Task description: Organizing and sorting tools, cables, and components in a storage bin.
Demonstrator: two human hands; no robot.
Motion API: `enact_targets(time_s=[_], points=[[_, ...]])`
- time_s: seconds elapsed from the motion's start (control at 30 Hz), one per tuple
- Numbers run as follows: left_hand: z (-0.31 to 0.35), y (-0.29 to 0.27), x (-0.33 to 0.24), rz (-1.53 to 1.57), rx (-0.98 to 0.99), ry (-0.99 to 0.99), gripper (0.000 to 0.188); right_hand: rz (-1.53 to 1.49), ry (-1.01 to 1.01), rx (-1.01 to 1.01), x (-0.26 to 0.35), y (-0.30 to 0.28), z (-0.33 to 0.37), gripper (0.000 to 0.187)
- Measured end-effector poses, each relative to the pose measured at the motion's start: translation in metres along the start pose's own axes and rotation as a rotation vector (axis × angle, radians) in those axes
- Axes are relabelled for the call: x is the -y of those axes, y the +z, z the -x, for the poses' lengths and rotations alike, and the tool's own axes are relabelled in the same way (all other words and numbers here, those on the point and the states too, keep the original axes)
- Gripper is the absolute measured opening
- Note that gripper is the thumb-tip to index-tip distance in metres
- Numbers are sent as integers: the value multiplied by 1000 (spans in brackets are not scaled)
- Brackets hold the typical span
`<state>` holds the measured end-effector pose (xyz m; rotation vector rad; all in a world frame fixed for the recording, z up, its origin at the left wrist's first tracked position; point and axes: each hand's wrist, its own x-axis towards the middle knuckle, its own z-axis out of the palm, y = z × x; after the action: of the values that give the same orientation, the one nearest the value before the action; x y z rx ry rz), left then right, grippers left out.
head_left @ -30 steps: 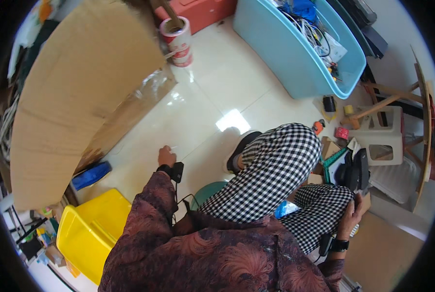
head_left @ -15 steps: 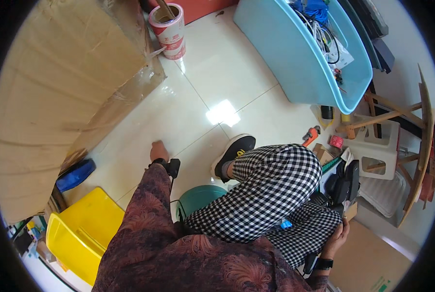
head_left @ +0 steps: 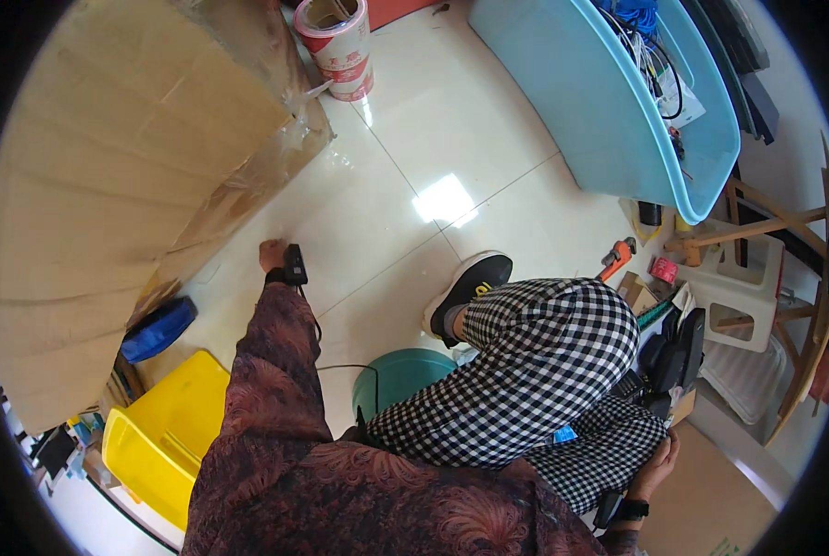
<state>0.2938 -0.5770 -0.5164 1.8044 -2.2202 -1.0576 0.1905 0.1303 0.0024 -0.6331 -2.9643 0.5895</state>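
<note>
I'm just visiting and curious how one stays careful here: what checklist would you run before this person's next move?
1. Left hand holding nothing: cannot tell; its fingers are hidden.
2. Left hand apart from the cardboard box: ok; a gap shows.
3. Right hand supported: ok; it rests against the checked trousers.
4. Thin black cable away from snags: not ok; it crosses the green bucket and might catch.
5. Orange wrench away from the left hand: ok; it lies beyond the bent knee.

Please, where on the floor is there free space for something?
The widest bare floor lies between the big cardboard box and the light blue bin. Another bare stretch lies between the left hand and the shoe. Right of the checked trousers it is crowded: orange wrench, white stool.
</note>
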Motion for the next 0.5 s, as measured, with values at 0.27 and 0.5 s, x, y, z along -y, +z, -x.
enact_targets(time_s=[0.27,0.5], points=[[17,-16,-96,-301,-13,-32,35,31,24,-10,-10,0,2,41],[22,-1,-96,-845,200,241,19,-2,51,-17,-3,-3,3,39]])
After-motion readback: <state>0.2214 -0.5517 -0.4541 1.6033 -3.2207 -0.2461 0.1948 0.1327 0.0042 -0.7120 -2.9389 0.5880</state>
